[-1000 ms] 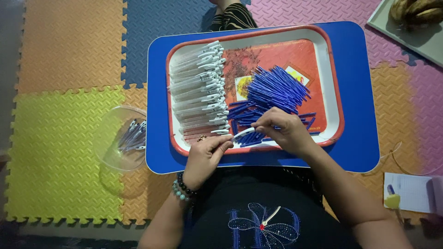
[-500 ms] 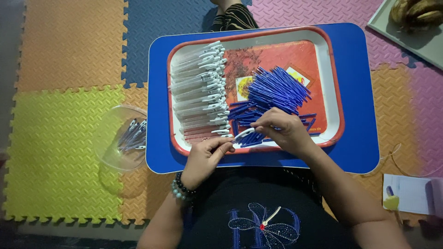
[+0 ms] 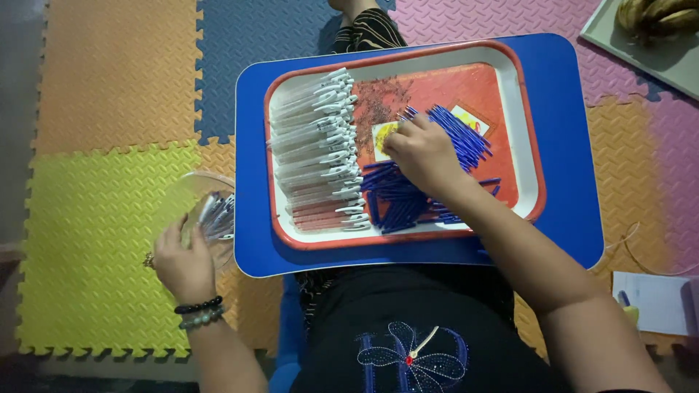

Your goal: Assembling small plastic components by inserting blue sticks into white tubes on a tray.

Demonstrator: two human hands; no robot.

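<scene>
A red and white tray lies on a blue board across my lap. On its left side is a stack of clear pen barrels with white clips. To the right lies a heap of blue pen refills. My right hand rests on that heap, fingers curled down among the refills; whether it grips one is hidden. My left hand is out over the floor mat at a clear plastic bowl holding finished pens, fingers at its rim.
Coloured foam floor mats lie all around. A grey tray with bananas sits at the top right. A notepad with a pen lies at the lower right. Someone's striped sleeve shows beyond the board.
My left hand has left the tray's front edge and swung left to the plastic bowl. My right hand has moved up the tray onto the refill heap.
</scene>
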